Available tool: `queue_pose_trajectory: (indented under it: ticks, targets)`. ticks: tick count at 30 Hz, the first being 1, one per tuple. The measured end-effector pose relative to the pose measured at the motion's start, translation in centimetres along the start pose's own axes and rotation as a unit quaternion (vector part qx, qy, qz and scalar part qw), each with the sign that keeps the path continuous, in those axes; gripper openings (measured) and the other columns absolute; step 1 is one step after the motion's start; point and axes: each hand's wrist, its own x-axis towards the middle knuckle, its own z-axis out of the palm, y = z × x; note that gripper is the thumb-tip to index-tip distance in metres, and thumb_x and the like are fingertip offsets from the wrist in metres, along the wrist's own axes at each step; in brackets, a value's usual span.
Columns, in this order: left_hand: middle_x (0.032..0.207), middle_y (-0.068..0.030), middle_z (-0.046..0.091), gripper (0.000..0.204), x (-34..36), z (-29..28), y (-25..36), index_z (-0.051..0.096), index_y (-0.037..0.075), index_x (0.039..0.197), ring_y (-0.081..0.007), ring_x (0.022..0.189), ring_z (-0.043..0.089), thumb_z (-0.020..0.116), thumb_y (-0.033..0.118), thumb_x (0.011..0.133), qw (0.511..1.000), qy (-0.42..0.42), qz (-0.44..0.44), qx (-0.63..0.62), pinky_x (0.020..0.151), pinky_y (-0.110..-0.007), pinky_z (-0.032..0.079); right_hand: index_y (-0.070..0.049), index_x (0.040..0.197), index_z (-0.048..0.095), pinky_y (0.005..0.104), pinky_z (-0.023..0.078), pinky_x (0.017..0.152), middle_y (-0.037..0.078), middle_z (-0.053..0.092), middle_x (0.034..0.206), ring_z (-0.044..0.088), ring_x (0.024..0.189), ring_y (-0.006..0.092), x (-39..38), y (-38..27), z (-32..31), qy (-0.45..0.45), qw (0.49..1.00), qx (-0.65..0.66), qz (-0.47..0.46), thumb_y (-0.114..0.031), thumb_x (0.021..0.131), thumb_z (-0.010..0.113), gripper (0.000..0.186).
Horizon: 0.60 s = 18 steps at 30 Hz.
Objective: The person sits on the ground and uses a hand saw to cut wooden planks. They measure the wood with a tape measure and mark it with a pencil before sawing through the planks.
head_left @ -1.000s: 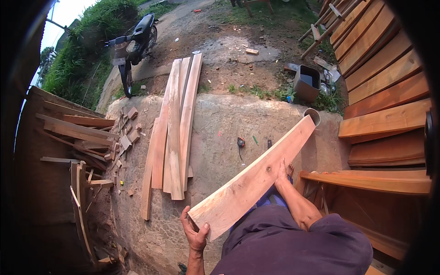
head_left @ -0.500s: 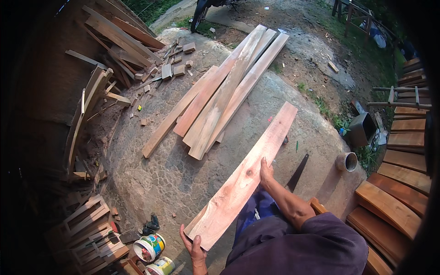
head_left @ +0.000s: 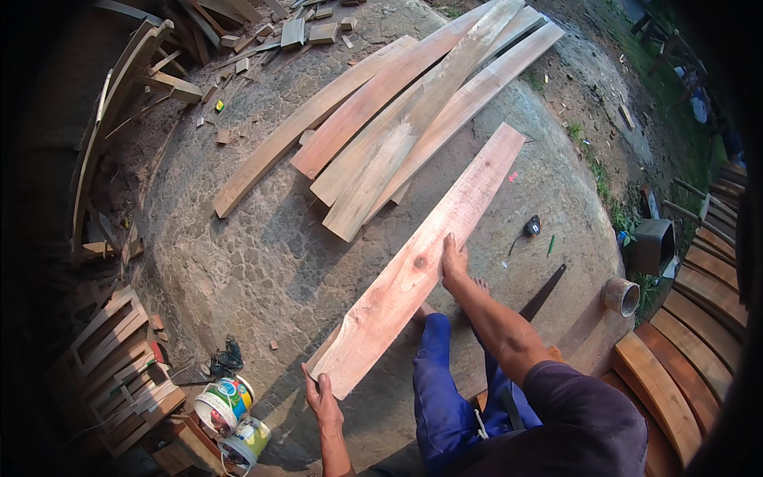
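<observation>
A long reddish wooden plank [head_left: 420, 261] with a dark knot runs slantwise in front of me, held off the ground. My left hand [head_left: 324, 396] grips its near lower end, thumb on the face and fingers at the edge. Around its right edge, close to the knot, my right hand [head_left: 455, 261] is closed with the thumb on top. Beyond it, several long boards [head_left: 389, 135] lie overlapped on the ground. To the right of the plank are a tape measure [head_left: 532, 226], a green pencil-like stick [head_left: 551, 245] and a handsaw [head_left: 545, 292].
Paint buckets [head_left: 224, 404] and a pair of dark shoes [head_left: 226, 358] stand at the lower left, by slatted wooden frames [head_left: 119, 342]. Offcuts [head_left: 292, 33] lie scattered at the far left. A round can [head_left: 620, 296] and stacked planks [head_left: 668, 389] are at the right.
The view has tilted and shifted, showing more of my blue-trousered legs and the whole tape measure. Both hands keep hold of the plank, which sits slightly left and higher in the picture.
</observation>
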Motion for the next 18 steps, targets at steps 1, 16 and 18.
queue_pose_trajectory:
  ticks: [1, 16, 18]
  targets:
    - [0.161, -0.017, 0.04, 0.072, 2.2, -0.6, -1.7, 0.018, 0.006, 0.166, -0.0269, 0.143, 0.044, 0.056, 0.023, 0.107, 1.0, -0.007, 0.014, -0.01, 0.119, -0.038, 0.033, -0.005, 0.151, 0.04, 0.0458, 0.054, 0.098, 0.018, 0.061, 0.137, 0.065, 0.118, 0.0292, 0.9, 1.0, 0.1, -0.038, 0.999, 0.006, 0.036, -0.051, 0.097, 0.069, 0.077]
    - [0.166, -0.0184, 0.032, 0.083, 34.3, -5.2, -24.6, 0.026, 0.016, 0.165, -0.0364, 0.148, 0.039, 0.062, 0.051, 0.098, 0.985, 0.119, -0.087, 0.086, 0.121, -0.05, 0.031, 0.002, 0.138, 0.061, 0.0451, 0.054, 0.099, 0.026, 0.07, 0.124, 0.07, 0.113, 0.04, 24.1, 4.4, -12.9, -0.217, 0.774, -0.557, -0.21, -0.04, 0.098, 0.061, 0.058]
    - [0.166, -0.0188, 0.032, 0.086, 37.7, -5.2, -26.4, 0.023, 0.017, 0.166, -0.0387, 0.148, 0.039, 0.062, 0.054, 0.098, 0.985, 0.12, -0.086, 0.089, 0.121, -0.052, 0.029, 0.0, 0.136, 0.063, 0.0455, 0.053, 0.099, 0.025, 0.071, 0.123, 0.069, 0.114, 0.0404, 28.3, 4.0, -18.6, -0.124, 0.787, -0.564, -0.216, -0.037, 0.098, 0.061, 0.054]
